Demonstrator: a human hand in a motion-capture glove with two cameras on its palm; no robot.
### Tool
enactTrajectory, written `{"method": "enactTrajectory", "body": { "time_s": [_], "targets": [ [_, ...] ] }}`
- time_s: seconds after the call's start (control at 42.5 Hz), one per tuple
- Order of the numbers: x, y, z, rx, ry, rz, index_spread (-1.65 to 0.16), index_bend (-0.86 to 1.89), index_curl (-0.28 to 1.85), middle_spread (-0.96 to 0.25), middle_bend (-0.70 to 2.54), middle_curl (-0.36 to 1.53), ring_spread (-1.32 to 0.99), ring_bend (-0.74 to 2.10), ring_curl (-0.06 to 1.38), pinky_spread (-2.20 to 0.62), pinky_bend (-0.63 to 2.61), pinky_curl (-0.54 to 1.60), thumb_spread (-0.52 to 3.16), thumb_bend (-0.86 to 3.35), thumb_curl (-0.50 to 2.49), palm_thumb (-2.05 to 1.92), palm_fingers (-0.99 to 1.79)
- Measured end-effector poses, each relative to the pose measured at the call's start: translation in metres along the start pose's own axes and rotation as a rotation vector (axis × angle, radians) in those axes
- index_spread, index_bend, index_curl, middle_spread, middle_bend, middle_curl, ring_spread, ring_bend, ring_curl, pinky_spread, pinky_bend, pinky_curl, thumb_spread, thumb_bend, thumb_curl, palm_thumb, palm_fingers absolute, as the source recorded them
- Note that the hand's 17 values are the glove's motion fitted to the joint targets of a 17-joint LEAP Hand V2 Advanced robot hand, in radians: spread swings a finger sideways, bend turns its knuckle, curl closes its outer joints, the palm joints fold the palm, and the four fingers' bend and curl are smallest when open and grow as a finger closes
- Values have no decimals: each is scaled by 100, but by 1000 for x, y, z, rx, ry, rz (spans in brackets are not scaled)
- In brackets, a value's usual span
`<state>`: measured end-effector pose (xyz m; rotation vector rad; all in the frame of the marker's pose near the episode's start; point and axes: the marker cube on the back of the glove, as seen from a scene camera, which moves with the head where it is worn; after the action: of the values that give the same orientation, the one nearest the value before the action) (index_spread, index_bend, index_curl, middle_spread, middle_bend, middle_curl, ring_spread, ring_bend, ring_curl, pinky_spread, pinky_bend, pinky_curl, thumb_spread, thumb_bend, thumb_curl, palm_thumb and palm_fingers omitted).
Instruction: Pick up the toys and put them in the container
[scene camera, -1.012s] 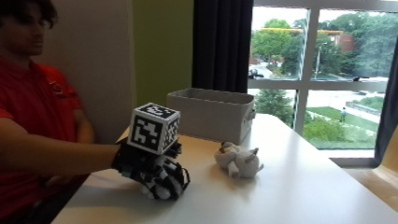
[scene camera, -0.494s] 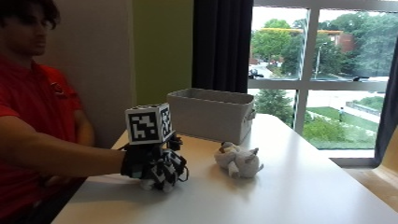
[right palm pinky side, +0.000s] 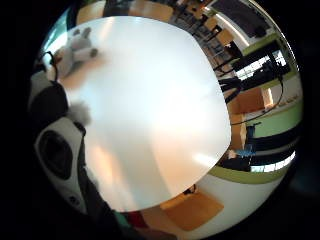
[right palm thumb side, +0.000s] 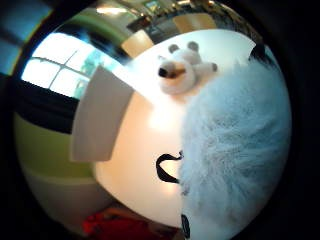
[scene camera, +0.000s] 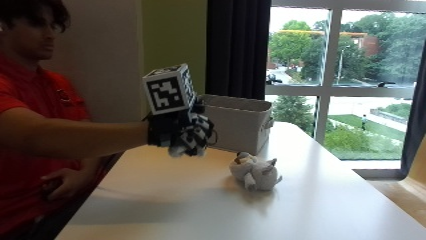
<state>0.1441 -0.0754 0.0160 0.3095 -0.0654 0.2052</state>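
The gloved right hand (scene camera: 178, 131) is raised above the table (scene camera: 200, 200), its fingers curled round a black-and-white plush toy (scene camera: 190, 137), whose white fur fills much of the thumb-side palm view. The white fabric container (scene camera: 239, 122) stands just beyond the hand, open side up. A second toy, a small white plush bear (scene camera: 254, 172), lies on the table near the container. To do the step well, carry the held toy over the container's rim, lower it inside, and only then release; the bear apparently comes next.
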Motion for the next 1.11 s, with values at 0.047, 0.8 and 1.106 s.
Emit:
{"method": "enactTrajectory", "body": {
  "time_s": [0.047, 0.8, 1.106],
  "targets": [
    [-16, -7, -13, 14, -35, -28, -52, 44, 101, -38, 101, 72, -39, 126, 51, -44, 109, 49, 56, 6, 76, 57, 115],
    [-293, -91, -109, 46, -221, -351, -57, 40, 127, -37, 91, 85, -40, 114, 50, -42, 108, 46, 58, -1, 92, 51, 100],
    [-373, -84, -86, 19, -351, -365, -58, 27, 128, -39, 74, 84, -40, 110, 48, -43, 103, 42, 64, -3, 93, 44, 92]
  ]
}}
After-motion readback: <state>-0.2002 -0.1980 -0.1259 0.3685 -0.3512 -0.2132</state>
